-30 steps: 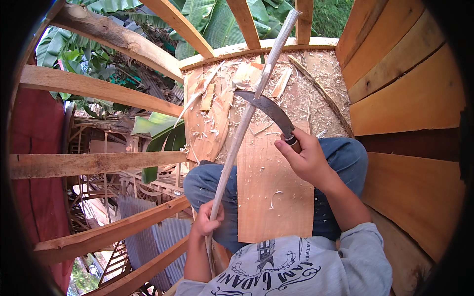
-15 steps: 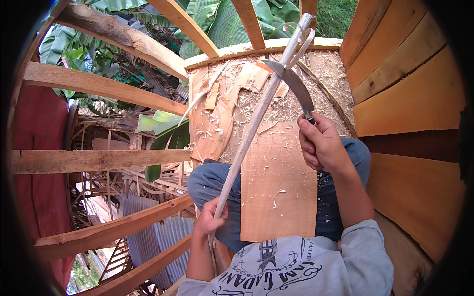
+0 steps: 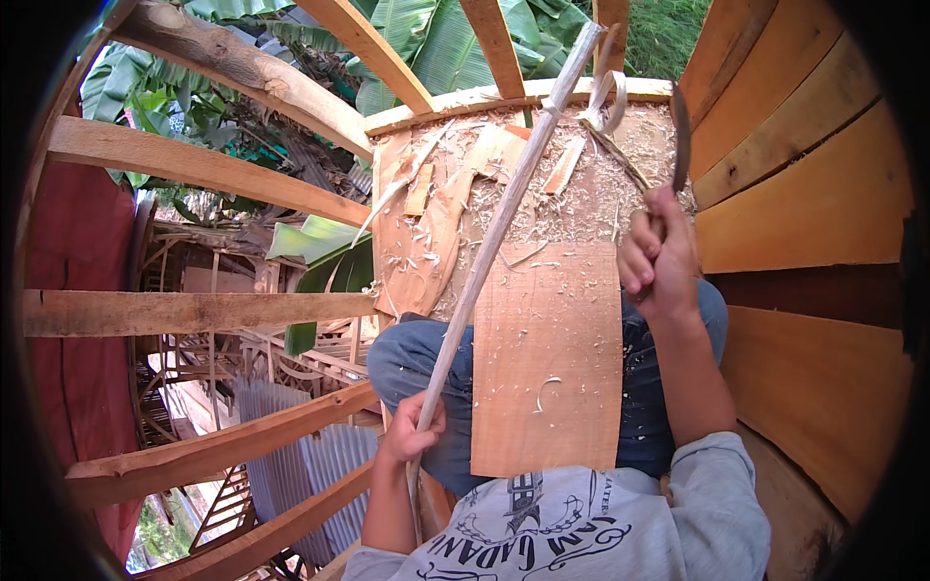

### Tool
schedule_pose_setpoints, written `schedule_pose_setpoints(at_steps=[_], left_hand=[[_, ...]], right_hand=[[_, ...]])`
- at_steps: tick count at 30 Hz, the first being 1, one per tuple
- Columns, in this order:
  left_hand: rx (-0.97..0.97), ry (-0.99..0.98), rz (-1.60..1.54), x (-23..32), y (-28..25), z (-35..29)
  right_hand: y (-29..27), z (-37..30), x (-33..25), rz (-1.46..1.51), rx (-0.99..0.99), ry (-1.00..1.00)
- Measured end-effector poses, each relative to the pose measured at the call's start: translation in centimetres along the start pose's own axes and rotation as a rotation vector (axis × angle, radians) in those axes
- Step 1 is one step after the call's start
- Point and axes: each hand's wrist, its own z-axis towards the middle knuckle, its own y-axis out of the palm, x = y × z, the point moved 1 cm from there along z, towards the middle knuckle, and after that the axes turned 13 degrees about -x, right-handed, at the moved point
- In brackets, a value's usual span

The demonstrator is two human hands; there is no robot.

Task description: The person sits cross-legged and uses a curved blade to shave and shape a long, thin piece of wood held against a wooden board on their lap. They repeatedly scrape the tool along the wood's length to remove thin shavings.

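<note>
My left hand (image 3: 415,428) is wrapped round the lower end of a long pale wooden stick (image 3: 499,225), which slants up and away to the right across the boards. In my right hand (image 3: 664,257), the fingers are closed on the handle of a curved knife (image 3: 682,140). Its dark blade points up, right of the stick and apart from it. A curled wood shaving (image 3: 618,102) hangs beside the stick's far end. A flat wooden board (image 3: 547,378) lies across my lap, with a few shavings on it.
The plank floor (image 3: 581,218) ahead is strewn with shavings and flat wood offcuts (image 3: 418,189). Wooden rails (image 3: 203,316) run along the left side; a plank wall (image 3: 804,208) stands close on the right. Banana leaves (image 3: 441,58) hang beyond the far edge.
My right hand has swung the knife up and to the right, off the stick. A curled shaving has come away from the stick's far end. My left hand has barely moved.
</note>
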Motion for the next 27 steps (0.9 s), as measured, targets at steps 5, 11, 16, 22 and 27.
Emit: schedule_pose_setpoints(at_steps=[5,11,16,22,27], left_hand=[[0.008,-0.012,-0.024,0.6,0.3,0.1],[-0.018,0.025,0.044,-0.3,-0.4,0.1],[-0.006,0.013,0.041,-0.2,-0.4,0.2],[0.047,0.048,0.082,-0.6,0.1,0.0],[0.176,0.115,0.194,-1.2,0.7,0.2]], right_hand=[[-1.8,0.7,-2.8,0.076,-0.158,-0.207],[-1.2,-4.8,5.3,-0.527,-0.287,0.232],[-0.4,-6.5,7.5,-1.091,-0.54,0.189],[1.7,-7.2,9.0,-1.3,-0.562,0.272],[2.4,-7.3,10.0,-1.455,-0.389,0.186]])
